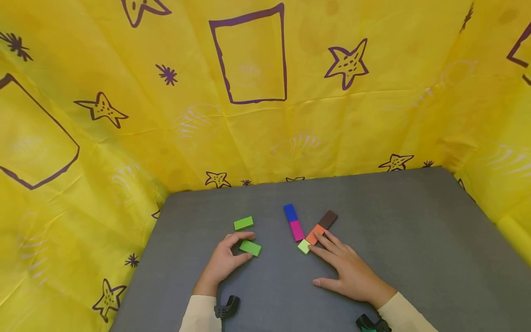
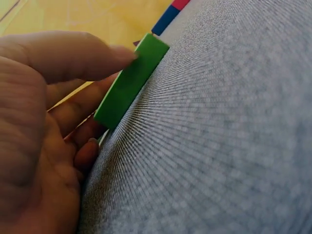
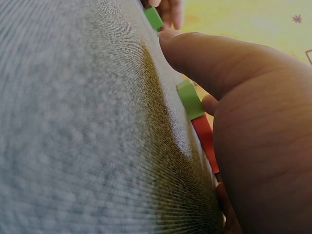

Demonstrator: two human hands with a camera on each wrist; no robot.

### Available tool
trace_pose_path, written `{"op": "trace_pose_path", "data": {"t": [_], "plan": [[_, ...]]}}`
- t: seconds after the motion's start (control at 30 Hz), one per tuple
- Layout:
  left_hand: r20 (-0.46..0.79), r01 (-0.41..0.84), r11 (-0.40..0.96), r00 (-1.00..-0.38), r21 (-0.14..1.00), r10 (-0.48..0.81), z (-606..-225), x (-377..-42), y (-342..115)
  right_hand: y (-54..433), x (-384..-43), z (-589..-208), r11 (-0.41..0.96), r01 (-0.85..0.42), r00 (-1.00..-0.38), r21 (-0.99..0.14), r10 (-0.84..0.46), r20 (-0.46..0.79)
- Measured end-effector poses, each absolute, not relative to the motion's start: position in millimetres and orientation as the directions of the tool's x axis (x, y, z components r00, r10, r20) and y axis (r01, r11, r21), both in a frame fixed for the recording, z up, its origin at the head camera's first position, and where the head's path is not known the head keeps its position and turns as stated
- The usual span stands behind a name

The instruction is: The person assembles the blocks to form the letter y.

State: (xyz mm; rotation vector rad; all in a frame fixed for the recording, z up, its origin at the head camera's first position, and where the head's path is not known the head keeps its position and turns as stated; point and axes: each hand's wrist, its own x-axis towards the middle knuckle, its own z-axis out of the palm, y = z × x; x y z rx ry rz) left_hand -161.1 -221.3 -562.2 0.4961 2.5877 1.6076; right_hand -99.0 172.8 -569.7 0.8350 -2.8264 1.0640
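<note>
My left hand [image 1: 224, 259] holds a green block [image 1: 250, 248] between its thumb and fingers, low over the grey table. In the left wrist view the thumb lies against the near side of this green block [image 2: 129, 83]. My right hand [image 1: 348, 269] lies spread, its fingertips on the orange block [image 1: 315, 234] and at the edge of a small light green block [image 1: 304, 246]. These two blocks touch, and a dark brown block [image 1: 328, 220] continues the slanted row. A magenta block [image 1: 297, 231] and a blue block [image 1: 291, 213] form the other arm of a V.
Another green block [image 1: 243, 223] lies just beyond my left hand. The grey table [image 1: 415, 230] meets yellow cloth [image 1: 307, 50] printed with purple stars and frames at its back and sides. A dark band [image 1: 227, 308] sits at my left wrist.
</note>
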Motion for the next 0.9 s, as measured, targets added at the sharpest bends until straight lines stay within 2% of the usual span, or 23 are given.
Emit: {"op": "trace_pose_path", "data": {"t": [0.2,0.4,0.9], "plan": [[0.082,0.216,0.460,-0.952,0.861,0.294,-557.6,-161.1,-217.4,172.7,-99.4,-570.1,0.630,-0.490,-0.855,-0.602,-0.480,0.194],[0.099,0.234,0.500,-0.954,0.834,0.282,-560.6,-162.3,-218.0,171.4,-100.8,-570.4,0.638,-0.502,-0.852,-0.584,-0.480,0.209],[0.178,0.216,0.378,-0.975,0.900,0.135,-561.3,-158.6,-215.6,170.7,-101.6,-567.3,0.634,-0.503,-0.849,-0.588,-0.491,0.197]]}}
